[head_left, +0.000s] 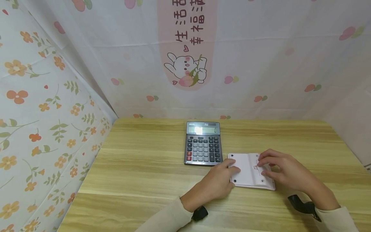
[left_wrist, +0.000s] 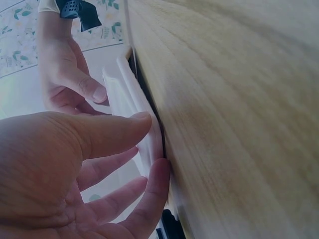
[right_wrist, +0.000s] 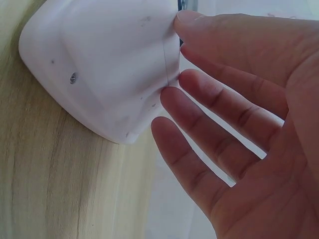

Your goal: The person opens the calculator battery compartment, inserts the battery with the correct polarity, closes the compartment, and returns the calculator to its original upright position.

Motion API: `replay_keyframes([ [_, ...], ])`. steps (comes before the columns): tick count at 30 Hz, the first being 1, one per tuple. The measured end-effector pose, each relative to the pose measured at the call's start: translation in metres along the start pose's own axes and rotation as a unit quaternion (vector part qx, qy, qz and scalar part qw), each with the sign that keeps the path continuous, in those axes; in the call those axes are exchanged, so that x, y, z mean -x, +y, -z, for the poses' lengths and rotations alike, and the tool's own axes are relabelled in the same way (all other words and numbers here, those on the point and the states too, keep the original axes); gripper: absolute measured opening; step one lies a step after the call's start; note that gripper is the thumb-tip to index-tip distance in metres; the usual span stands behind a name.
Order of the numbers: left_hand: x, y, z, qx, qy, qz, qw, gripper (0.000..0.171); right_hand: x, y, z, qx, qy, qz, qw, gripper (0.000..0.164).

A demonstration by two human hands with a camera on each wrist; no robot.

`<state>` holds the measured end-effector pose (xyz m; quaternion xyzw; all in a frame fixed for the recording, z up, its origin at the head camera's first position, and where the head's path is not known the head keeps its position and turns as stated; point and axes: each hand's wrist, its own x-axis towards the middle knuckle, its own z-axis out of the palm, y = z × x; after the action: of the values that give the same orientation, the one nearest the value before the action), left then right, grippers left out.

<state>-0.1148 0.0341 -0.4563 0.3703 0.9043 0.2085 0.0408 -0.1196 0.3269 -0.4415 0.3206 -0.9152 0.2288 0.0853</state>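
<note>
A pale pink calculator [head_left: 244, 172] lies face down on the wooden table, its screw-dotted back and battery cover [head_left: 263, 172] showing. My left hand [head_left: 218, 181] holds its left end, thumb and fingers at the edge; in the left wrist view the thumb [left_wrist: 119, 130] lies against its rim. Over the other end, my right hand [head_left: 285, 169] touches the battery cover with its fingertips, the fingers only slightly bent. In the right wrist view the thumb [right_wrist: 199, 29] meets the cover near its seam, and the fingers are spread beside it.
A grey desk calculator [head_left: 203, 145] lies face up just behind the left hand, its display lit by glare. Wooden tabletop [head_left: 139, 180] stretches to the left and in front. Patterned cloth [head_left: 255, 58] hangs behind the table and along the left side.
</note>
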Motion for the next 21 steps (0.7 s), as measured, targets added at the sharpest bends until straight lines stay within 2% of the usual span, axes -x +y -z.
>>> replay_keyframes([
  [11, -0.0016, -0.0005, 0.0001, 0.003, -0.004, 0.001, 1.0000, 0.047, 0.0001, 0.0005, -0.0001, -0.009, 0.004, 0.011, 1.000, 0.042],
  [21, -0.0014, -0.0001, 0.0001, 0.003, -0.004, 0.002, 1.0000, 0.046, -0.0003, -0.0007, 0.0012, -0.010, -0.003, 0.001, 1.000, 0.039],
])
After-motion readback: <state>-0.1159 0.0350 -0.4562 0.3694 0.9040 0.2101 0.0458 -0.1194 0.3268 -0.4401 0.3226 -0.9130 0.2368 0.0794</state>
